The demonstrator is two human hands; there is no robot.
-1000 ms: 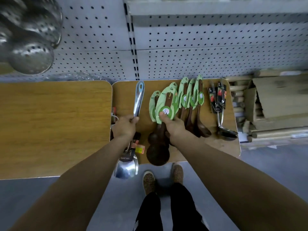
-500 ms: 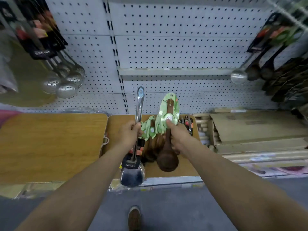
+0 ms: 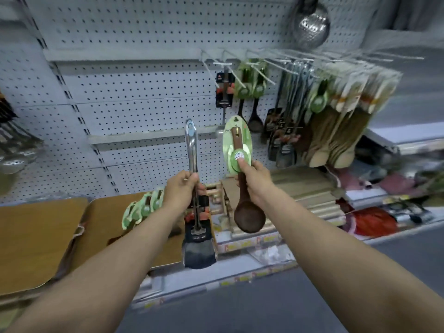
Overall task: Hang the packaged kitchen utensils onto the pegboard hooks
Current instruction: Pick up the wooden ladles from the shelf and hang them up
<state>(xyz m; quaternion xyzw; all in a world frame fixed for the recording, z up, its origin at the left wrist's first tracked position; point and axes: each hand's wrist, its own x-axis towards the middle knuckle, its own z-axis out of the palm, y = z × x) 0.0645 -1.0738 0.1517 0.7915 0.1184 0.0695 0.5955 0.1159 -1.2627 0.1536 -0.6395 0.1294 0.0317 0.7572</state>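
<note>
Gripping a steel spatula (image 3: 191, 150) in left hand (image 3: 180, 191) fingers, right hand (image 3: 254, 180) fingers pinching a carded wooden ladle (image 3: 242, 186)

counter (image 3: 36, 236): two wood-grain tops side by side, at left | wooden slats (image 3: 310, 188): pale, stacked right of the counter | red bundle (image 3: 374, 221): further right, blurred | shelf edge (image 3: 249, 243): yellow labels along it | clear plastic (image 3: 271, 254): crumpled, just below that edge | floor (image 3: 240, 313): grey

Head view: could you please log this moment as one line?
left hand grips metal spatula | right hand grips wooden spoon on green card | both below pegboard hooks | neither hung yet
</note>
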